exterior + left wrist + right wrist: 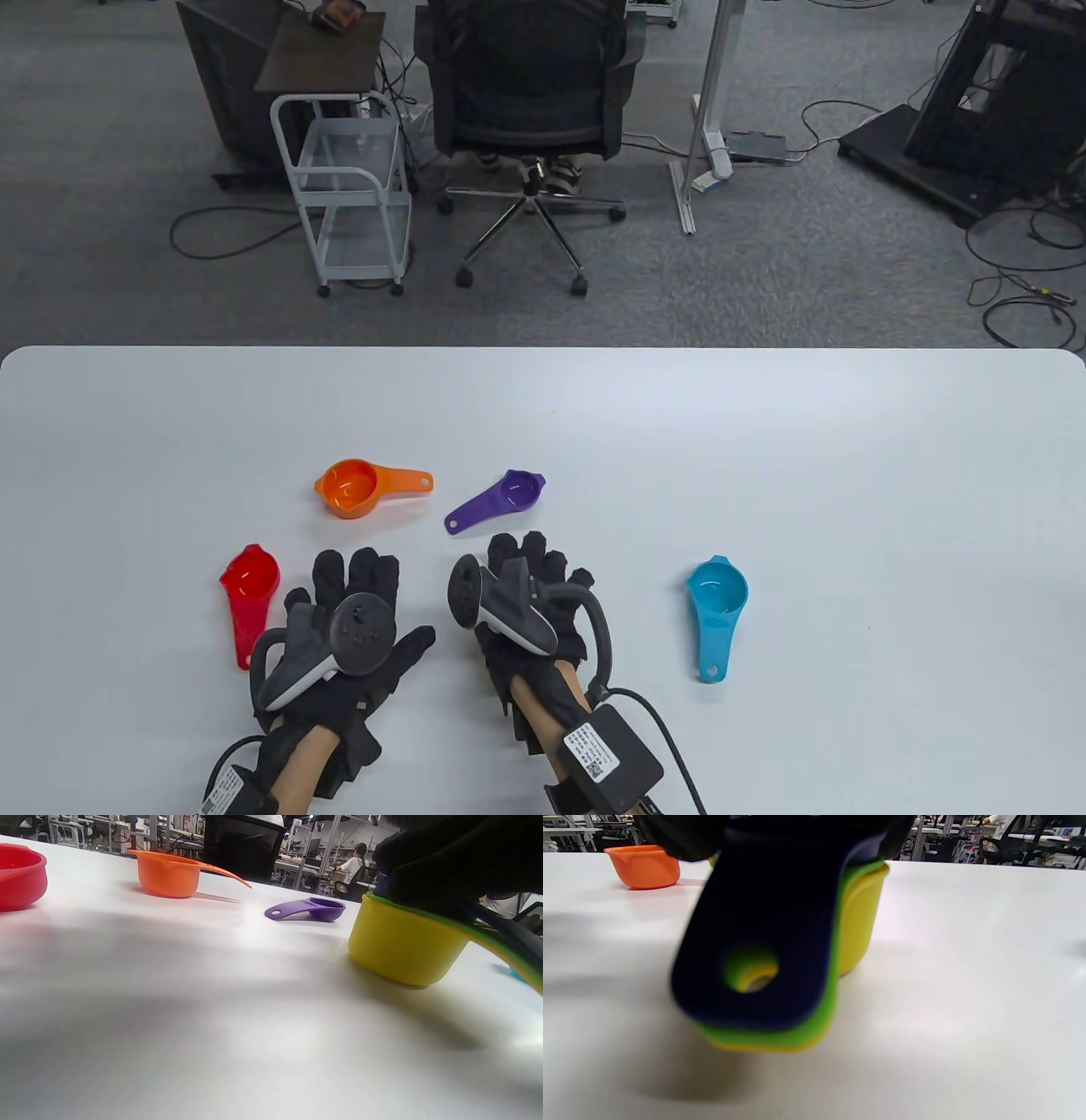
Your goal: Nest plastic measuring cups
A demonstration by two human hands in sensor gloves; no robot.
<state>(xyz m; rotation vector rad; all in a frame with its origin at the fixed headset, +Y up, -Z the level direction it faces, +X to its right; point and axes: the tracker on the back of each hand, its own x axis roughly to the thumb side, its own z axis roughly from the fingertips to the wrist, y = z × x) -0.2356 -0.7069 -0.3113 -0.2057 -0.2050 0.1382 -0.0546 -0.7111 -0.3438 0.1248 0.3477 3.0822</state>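
- Cups already nested stood near the front middle of the white surface (764, 441): a yellow cup (403, 942) on the outside, a green cup (780, 1035) inside it and a dark blue cup (763, 925) on top, their three handles stacked and pointing back toward the person.
- From the table view this stack was hidden under the right hand (517, 594); only the wrist views showed it.
- Four cups lay loose and apart from one another: an orange cup (348, 488) and a purple cup (501, 499) beyond the hands, a red cup (249, 590) just left of the left hand (339, 632), and a light blue cup (715, 604) well to the right of the right hand.
- Open surface stretched wide to the right of the light blue cup and across the whole far half up to the far edge; the left side past the red cup was also bare.
- The right hand lay over the stack, its gloved fingers (445, 861) pressing on the top rims; how tightly they curled I could not tell.
- The left hand rested flat on the surface, fingers spread and holding nothing, between the red cup and the stack.
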